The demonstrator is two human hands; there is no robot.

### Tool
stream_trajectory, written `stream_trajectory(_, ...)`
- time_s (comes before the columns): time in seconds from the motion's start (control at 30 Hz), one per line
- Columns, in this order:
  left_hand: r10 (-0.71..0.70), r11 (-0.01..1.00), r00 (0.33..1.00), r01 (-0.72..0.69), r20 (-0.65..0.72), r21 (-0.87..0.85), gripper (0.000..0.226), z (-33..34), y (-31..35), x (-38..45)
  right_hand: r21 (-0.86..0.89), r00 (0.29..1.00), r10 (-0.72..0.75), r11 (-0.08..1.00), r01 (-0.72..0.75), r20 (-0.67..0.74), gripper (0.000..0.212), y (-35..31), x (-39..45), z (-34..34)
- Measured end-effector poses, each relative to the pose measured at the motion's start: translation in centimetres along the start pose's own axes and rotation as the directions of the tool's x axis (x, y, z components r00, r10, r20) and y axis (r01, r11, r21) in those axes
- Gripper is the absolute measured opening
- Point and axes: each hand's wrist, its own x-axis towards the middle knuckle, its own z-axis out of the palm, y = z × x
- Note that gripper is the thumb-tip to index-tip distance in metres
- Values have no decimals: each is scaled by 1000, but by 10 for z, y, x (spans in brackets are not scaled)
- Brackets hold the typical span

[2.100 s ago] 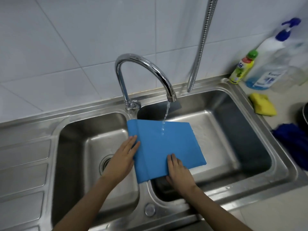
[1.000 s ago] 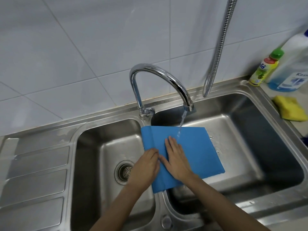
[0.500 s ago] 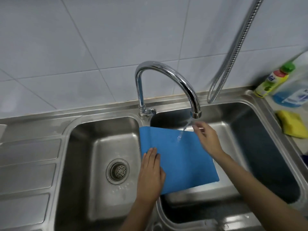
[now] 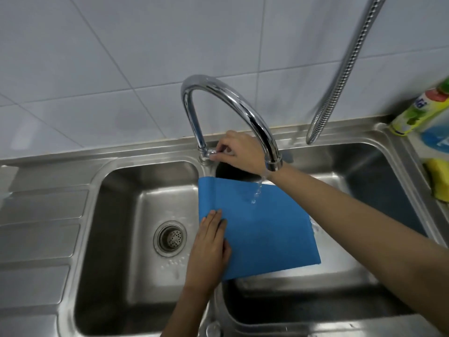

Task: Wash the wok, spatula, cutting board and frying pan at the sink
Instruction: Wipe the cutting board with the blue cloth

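A blue cutting board [image 4: 267, 229] lies across the divider of the double sink [image 4: 116, 171], mostly over the right basin. My left hand [image 4: 209, 246] rests flat on its left edge, fingers straight. My right hand [image 4: 239, 152] reaches under the arched chrome tap [image 4: 233, 103] and pinches the small tap lever [image 4: 212, 153] at its base. A thin stream of water [image 4: 257, 190] falls from the spout onto the board. The wok, spatula and frying pan are out of view.
The left basin holds a round drain strainer [image 4: 170, 238]. A ribbed drainboard [image 4: 36, 227] lies at far left. A metal hose [image 4: 340, 74] hangs at upper right. Dish soap bottles [image 4: 422, 110] and a yellow sponge [image 4: 439, 181] sit on the right counter.
My right hand left the board's far edge under the stream and moved to the tap lever. The stream has thinned. My left hand stays on the board's left edge.
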Motion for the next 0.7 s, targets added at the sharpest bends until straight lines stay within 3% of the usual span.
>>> stream_trajectory(0.1,-6,1000,1000,5,17,19,44,1,1,0,128,995,-6,992,19,-97,53,-12,2,-9)
stream_trajectory(0.17,-10,999,999,9,32,31,44,0,1,1,213,995,57,976,-40,-78,57,-6,4,-6)
stream_trajectory(0.3,-18,997,998,14,52,76,44,-4,4,0,416,988,157,898,-141,-3,41,1,-17,-2)
stream_trajectory(0.37,-16,993,998,8,63,119,44,-6,8,0,427,969,246,875,-229,15,32,7,-61,-5)
stream_trajectory(0.57,-38,954,993,4,111,299,46,-13,15,4,303,909,417,869,-391,-23,25,41,-242,-6)
stream_trajectory(0.63,-30,948,994,-5,105,318,48,-12,14,2,157,872,453,889,-429,-183,28,60,-292,-19)
stream_trajectory(0.7,-24,954,996,-5,91,301,49,-10,14,0,-20,779,450,861,-508,-436,31,81,-337,-46)
